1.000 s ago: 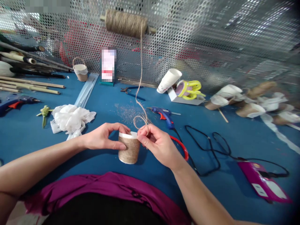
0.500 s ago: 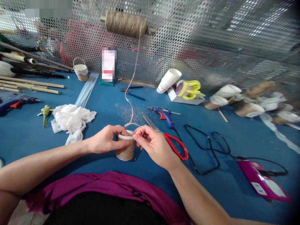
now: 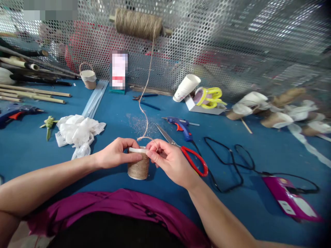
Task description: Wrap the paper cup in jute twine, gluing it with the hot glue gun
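A small paper cup point(image 3: 139, 168) wrapped in jute twine stands on the blue table point(image 3: 258, 144) in front of me. My left hand point(image 3: 116, 153) grips its rim from the left, thumb and fingers closed on it. My right hand point(image 3: 169, 160) pinches the twine strand point(image 3: 145, 90) at the cup's rim. The strand runs up to a jute spool point(image 3: 138, 24) hung on the perforated metal screen.
Red-handled scissors point(image 3: 186, 151) lie just right of my right hand, beside a blue glue gun point(image 3: 181, 125) and black cable point(image 3: 232, 162). White lace point(image 3: 77, 131), bamboo sticks point(image 3: 33, 91), a paper cup stack point(image 3: 186, 88), finished wrapped cups point(image 3: 279, 110) and a pink box point(image 3: 292, 203) surround the spot.
My right hand moved left and down onto the cup's rim, bringing the twine loop with it. The scissors it covered now show. The cup shifted slightly left.
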Demonstrator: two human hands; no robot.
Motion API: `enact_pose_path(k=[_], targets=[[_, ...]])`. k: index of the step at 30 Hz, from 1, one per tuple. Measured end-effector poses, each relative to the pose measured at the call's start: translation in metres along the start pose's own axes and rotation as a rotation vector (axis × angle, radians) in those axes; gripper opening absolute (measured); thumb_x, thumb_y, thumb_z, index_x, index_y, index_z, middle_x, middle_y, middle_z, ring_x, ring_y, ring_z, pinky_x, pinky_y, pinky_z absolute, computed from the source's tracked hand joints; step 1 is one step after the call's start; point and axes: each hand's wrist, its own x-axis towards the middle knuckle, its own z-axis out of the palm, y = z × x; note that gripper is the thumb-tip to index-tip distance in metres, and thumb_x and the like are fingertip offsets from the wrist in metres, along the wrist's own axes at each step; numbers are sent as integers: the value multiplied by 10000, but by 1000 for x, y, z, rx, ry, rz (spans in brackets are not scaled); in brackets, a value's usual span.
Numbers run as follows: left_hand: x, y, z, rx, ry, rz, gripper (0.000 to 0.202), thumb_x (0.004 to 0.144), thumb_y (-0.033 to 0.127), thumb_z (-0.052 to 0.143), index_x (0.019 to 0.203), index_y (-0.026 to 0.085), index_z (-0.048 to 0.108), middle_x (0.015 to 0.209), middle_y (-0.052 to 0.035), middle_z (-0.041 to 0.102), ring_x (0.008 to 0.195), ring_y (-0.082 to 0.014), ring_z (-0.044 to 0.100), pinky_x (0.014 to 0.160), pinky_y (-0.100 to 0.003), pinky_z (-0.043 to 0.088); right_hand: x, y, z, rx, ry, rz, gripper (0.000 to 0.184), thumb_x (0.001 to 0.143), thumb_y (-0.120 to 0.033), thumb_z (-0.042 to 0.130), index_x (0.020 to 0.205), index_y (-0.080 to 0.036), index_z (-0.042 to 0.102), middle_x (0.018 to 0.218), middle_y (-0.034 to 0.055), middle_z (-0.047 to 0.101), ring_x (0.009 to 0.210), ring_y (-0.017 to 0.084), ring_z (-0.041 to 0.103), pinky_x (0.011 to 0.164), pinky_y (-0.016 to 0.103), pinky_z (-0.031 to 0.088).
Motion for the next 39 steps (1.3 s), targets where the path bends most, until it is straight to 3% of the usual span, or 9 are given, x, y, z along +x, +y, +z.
enact_pose_path(k=[6,15,21,26,30,34,39], targets=[[1,1,1,14,10,1,230,704,328,602,739,110,538,779,-33,571,676,-111,498,651,-255,407,1,2,1,-88,21,-49,190,834,-300,514,697,-194,438,755,5,529,593,89,466,518,226,422],[2,17,2,255,-31,52,154,716,269,549,712,115,533,691,2,526,646,-101,451,610,-223,372,-1,-3,3,-247,6,-120,171,835,-225,502,681,-201,431,705,-6,506,640,112,485,589,248,434],[2,19,5,294,-19,45,112,707,229,506,674,122,501,687,-4,521,648,-106,466,598,-219,390,-3,-8,5,-361,20,-197,188,841,-208,512,668,-201,439,670,-16,492,624,108,481,581,244,428],[0,18,4,232,7,62,120,718,239,518,686,124,507,678,3,525,640,-102,472,612,-227,397,-1,-6,1,-264,57,-227,156,843,-230,520,697,-196,479,791,23,546,720,129,533,635,260,471],[0,16,2,59,-17,3,134,705,249,552,699,122,511,675,5,518,630,-100,479,614,-237,405,0,-2,-3,-196,69,-206,155,837,-237,530,694,-196,485,854,35,564,754,137,554,652,270,481],[1,12,2,-93,-44,-52,152,688,256,579,704,125,506,642,16,512,594,-92,476,602,-241,401,0,-2,-3,-177,30,-144,172,847,-260,515,695,-197,466,820,26,577,715,129,545,643,271,471],[2,10,1,-51,-49,-48,149,704,254,576,711,120,511,654,20,505,607,-88,457,609,-234,378,0,-3,-3,-241,-5,-121,164,837,-227,509,691,-198,440,716,-7,522,623,107,482,560,243,426]])
